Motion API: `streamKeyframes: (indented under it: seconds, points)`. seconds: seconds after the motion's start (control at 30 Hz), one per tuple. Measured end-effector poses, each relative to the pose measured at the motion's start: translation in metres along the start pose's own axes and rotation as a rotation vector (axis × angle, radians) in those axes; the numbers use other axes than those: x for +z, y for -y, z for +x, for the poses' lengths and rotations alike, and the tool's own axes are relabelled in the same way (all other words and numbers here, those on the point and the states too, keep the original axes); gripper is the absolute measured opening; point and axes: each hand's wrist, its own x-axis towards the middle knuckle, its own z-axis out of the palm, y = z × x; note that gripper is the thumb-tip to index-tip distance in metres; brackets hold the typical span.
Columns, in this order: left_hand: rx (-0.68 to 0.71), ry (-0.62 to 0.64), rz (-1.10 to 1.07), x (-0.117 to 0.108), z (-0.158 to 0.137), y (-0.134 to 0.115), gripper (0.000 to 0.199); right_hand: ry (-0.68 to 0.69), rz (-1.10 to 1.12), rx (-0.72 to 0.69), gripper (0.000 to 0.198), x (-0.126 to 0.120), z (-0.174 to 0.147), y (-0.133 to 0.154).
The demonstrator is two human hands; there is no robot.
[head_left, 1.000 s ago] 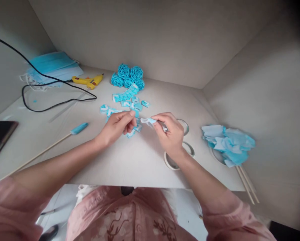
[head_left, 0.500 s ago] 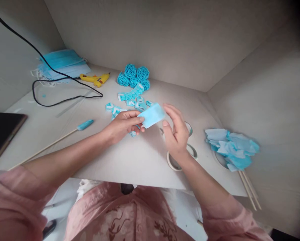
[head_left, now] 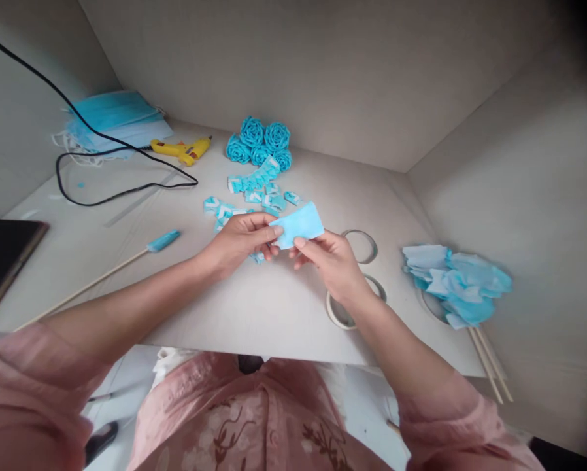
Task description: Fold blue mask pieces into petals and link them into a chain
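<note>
Left hand [head_left: 238,243] and right hand [head_left: 336,263] both pinch, thumbs on top, a light-blue rectangular sheet of thin material [head_left: 299,224] above the pale, flat tabletop [head_left: 254,314]. From afar I note small folded blue-and-white pieces [head_left: 274,203] just beyond it, yellow glue gun [head_left: 188,153] farther left.

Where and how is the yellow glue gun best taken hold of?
Probably around the middle of its handle, from above on the near side. The yellow glue gun lies flat, with its nozzle pointing right and toward the back wall, away from that grip. Avoid snagging the black cord, which leaves the handle's left end.
</note>
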Motion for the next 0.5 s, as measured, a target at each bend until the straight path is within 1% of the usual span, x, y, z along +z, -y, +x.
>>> streamKeyframes:
  seconds: [0.1,0.17,0.23,0.33,0.5]
  points:
    - [0.049,-0.102,0.027,0.0005,0.0002,-0.0016,0.035,-0.049,-0.012,-0.024,0.028,0.0009,0.0012,0.0]
    - [0.134,-0.198,0.113,0.0013,-0.0013,-0.0038,0.033,-0.089,-0.018,-0.06,0.028,0.0012,0.0022,-0.0001]
    - [0.235,-0.258,0.24,0.0024,-0.0038,-0.0057,0.033,-0.115,-0.029,-0.094,0.027,0.0012,0.0029,-0.0006]
    - [0.327,-0.239,0.378,0.0039,-0.0068,-0.0058,0.035,-0.134,-0.021,-0.114,0.024,0.0008,0.0036,-0.0012]
    - [0.338,-0.145,0.436,0.0041,-0.005,-0.0004,0.028,-0.149,0.05,-0.114,0.023,0.0011,0.0041,-0.0001]
